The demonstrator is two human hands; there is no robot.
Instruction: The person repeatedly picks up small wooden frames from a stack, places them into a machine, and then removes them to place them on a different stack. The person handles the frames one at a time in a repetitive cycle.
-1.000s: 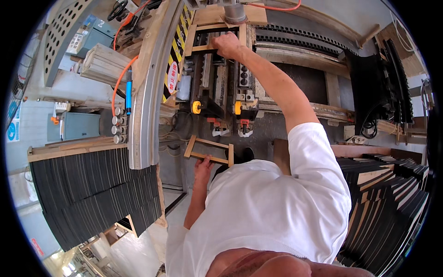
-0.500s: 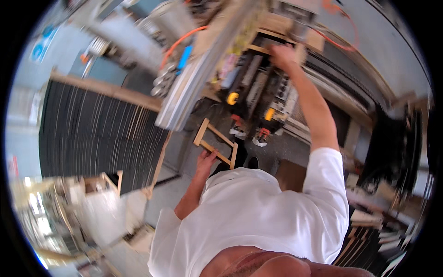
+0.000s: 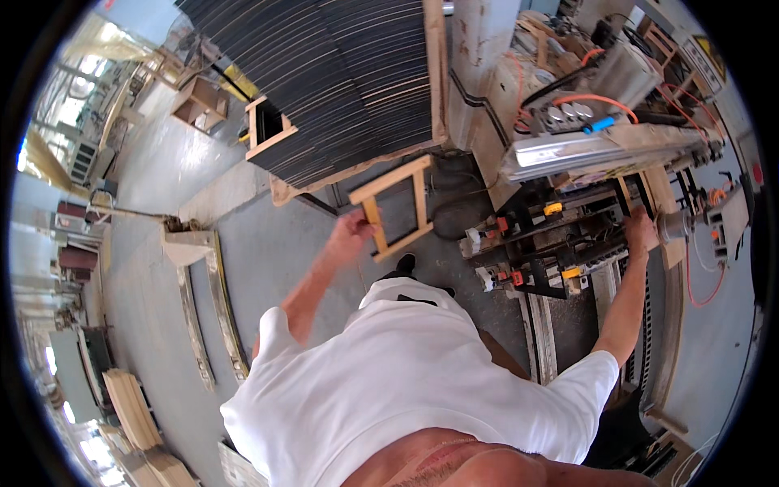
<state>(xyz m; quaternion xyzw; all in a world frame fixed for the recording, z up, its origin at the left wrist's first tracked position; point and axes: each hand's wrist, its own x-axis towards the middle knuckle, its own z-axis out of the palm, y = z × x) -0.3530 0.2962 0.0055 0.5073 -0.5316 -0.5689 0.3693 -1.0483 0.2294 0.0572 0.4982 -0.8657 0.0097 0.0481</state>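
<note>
My left hand [image 3: 350,232], slightly blurred, is closed on one side of a small wooden frame [image 3: 392,178]. Light bars make up this frame, and their ends stick out past the joints. It hangs in the air above the floor, in front of a tall stack of black panels [image 3: 324,89]. Far to the right, my right arm stretches out over a machine with metal rails. There my right hand [image 3: 639,231] curls at the near end of a second light wooden frame [image 3: 624,191] on the machine. The fingertips are partly hidden.
Yellow and red clamp parts [image 3: 553,209] sit on the rails. Above them runs a thick metal beam [image 3: 584,152] with a blue-handled tool [image 3: 599,125]. A pallet jack [image 3: 188,243] stands on the floor at left. Another wooden frame [image 3: 270,134] rests against the stack's corner.
My view has turned to the left, so the stack and machine appear shifted and rotated. The held wooden frame has swung toward the stack. My right hand stays at the machine.
</note>
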